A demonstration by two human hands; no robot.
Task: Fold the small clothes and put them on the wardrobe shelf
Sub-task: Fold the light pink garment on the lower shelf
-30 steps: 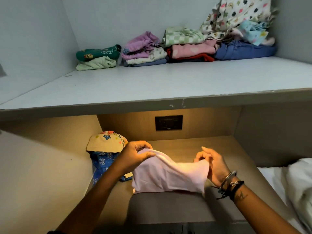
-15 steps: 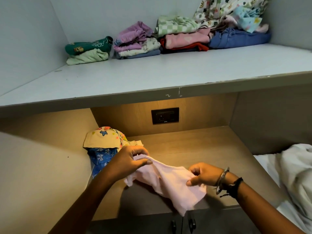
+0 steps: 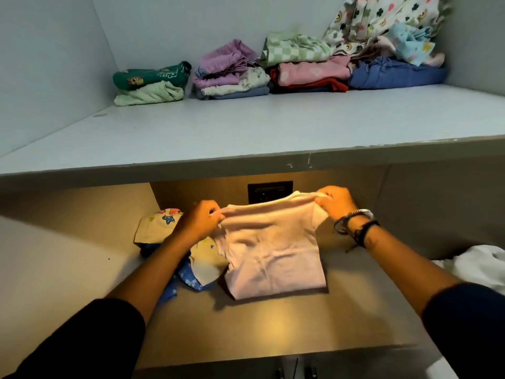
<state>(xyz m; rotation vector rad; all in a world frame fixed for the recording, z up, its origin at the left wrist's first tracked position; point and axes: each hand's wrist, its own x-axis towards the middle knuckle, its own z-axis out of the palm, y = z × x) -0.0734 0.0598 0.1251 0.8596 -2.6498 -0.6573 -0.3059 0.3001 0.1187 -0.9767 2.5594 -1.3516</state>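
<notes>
A small pale pink shirt (image 3: 273,253) hangs spread out above the lit wooden counter (image 3: 273,329), its lower hem touching the surface. My left hand (image 3: 200,222) pinches its left shoulder and my right hand (image 3: 334,199) pinches its right shoulder, both at the top edge. To the left of the shirt lies a crumpled heap of yellow and blue printed clothes (image 3: 164,222). Above, on the grey wardrobe shelf (image 3: 246,127), folded stacks stand along the back: green (image 3: 150,83), purple (image 3: 229,71), checked and pink (image 3: 306,64), blue (image 3: 393,73).
A loose flowered cloth (image 3: 382,20) is piled in the shelf's back right corner. A black wall socket (image 3: 269,191) sits behind the shirt. White bedding (image 3: 481,266) lies at the right edge. The shelf's front lip runs just above my hands.
Both hands have raised the pink shirt and pulled it out flat by its shoulders; before, it was bunched between them. The right hand moved up and right.
</notes>
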